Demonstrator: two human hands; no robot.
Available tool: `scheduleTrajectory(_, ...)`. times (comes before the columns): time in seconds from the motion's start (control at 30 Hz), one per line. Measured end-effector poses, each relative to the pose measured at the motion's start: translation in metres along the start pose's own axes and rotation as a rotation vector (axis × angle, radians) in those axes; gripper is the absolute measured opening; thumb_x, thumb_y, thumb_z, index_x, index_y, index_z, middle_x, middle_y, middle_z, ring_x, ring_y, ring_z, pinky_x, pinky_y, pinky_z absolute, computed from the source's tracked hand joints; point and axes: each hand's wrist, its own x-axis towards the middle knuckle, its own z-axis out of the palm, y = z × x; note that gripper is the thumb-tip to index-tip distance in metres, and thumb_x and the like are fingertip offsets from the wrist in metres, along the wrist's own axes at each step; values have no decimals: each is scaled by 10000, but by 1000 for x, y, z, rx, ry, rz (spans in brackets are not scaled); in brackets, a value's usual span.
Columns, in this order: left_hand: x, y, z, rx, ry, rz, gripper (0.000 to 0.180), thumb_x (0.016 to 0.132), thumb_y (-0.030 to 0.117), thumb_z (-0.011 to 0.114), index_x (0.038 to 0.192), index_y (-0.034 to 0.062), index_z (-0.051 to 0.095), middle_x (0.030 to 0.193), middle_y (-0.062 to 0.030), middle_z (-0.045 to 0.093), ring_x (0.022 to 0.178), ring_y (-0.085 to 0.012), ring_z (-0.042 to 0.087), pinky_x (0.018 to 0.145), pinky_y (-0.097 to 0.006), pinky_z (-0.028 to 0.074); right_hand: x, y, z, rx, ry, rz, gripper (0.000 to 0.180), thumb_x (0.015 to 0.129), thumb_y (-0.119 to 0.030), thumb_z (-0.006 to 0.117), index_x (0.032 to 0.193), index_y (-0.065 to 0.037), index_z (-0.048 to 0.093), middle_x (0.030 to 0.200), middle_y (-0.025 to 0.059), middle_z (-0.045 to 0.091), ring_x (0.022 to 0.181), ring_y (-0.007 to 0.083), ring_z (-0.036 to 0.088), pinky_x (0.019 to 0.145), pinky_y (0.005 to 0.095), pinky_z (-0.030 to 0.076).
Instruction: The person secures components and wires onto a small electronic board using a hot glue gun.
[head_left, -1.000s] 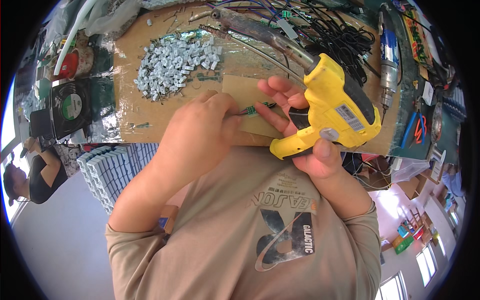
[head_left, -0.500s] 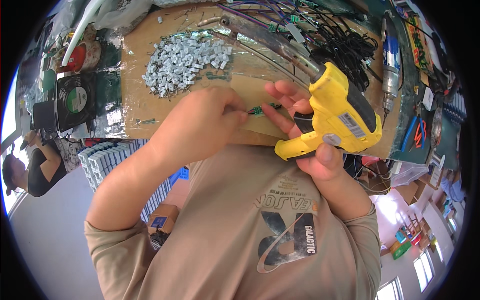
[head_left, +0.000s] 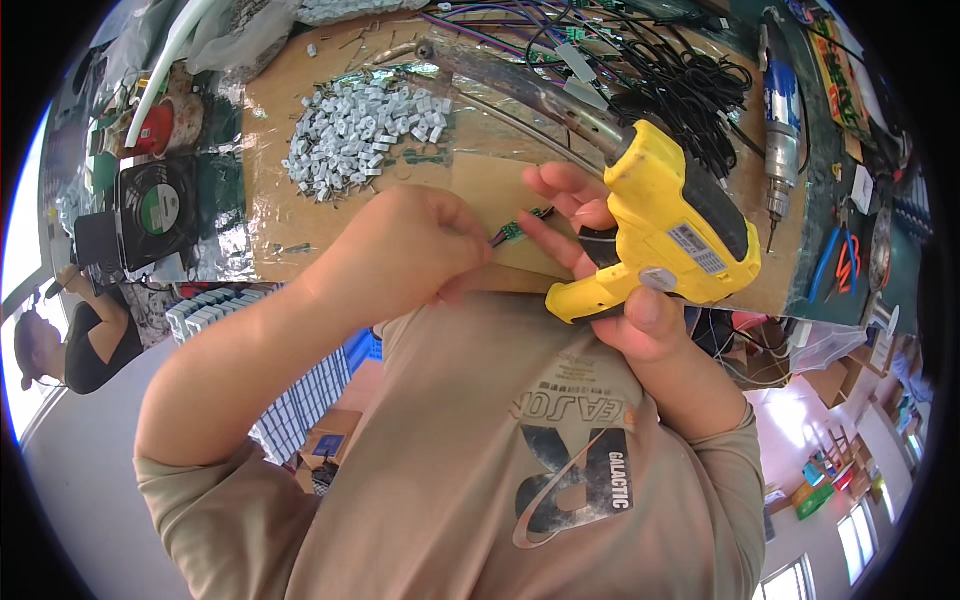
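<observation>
My left hand [head_left: 415,245] is closed in a pinch, its fingertips on the thin coloured wires [head_left: 496,239] of a small green circuit board [head_left: 512,231]. The board sits tilted in front of my body, beside the outstretched fingers of my right hand [head_left: 648,328]. A yellow and black soldering gun [head_left: 645,215] rests in that hand, between fingers and thumb. From the gun a long, stained metal tube [head_left: 520,90] runs to the far left. Whether the right fingers grip the board, I cannot tell.
A pile of small white plastic parts [head_left: 365,125] lies on the brown work board [head_left: 270,215]. Black cables [head_left: 690,90] heap up at the back. To the right are a blue electric screwdriver [head_left: 782,120] and pliers [head_left: 826,262]; at left stands a black fan [head_left: 157,205]. Another person [head_left: 90,335] is far left.
My left hand has shifted slightly left and toward my body. The circuit board has tilted, with more of its wires showing. The soldering gun has moved a little left.
</observation>
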Motion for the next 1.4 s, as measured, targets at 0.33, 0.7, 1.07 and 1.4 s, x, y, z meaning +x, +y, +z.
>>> scheduleTrajectory(0.33,10,-35,32,486,585,723,120,843,106,669,933,30,691,820,-144,686,702,-281,665,636,-370,520,-15,-8,3,-89,43,-7,716,790,-518,787,1328,-127,520,1435,149,452,1378,369,398,1154,568,296)
scheduleTrajectory(0.7,15,-35,36,475,690,754,148,855,140,702,966,42,696,800,-135,696,634,-247,657,590,-333,507,-130,-27,-42,-557,78,205,582,812,-463,761,1156,-63,514,833,35,579,701,152,548,622,299,442)
scheduleTrajectory(1.07,20,-27,31,489,678,781,108,836,119,686,899,31,690,824,-122,658,692,-265,637,612,-349,490,-128,-16,-46,-803,75,117,232,818,-270,700,803,-54,617,722,69,588,584,236,566,502,335,424)
scheduleTrajectory(1.4,22,-29,32,456,691,800,88,822,99,698,878,31,690,798,-119,641,668,-252,619,598,-342,482,-124,-16,-48,-820,52,97,233,825,-274,694,785,-59,615,697,73,582,587,239,565,504,339,421)
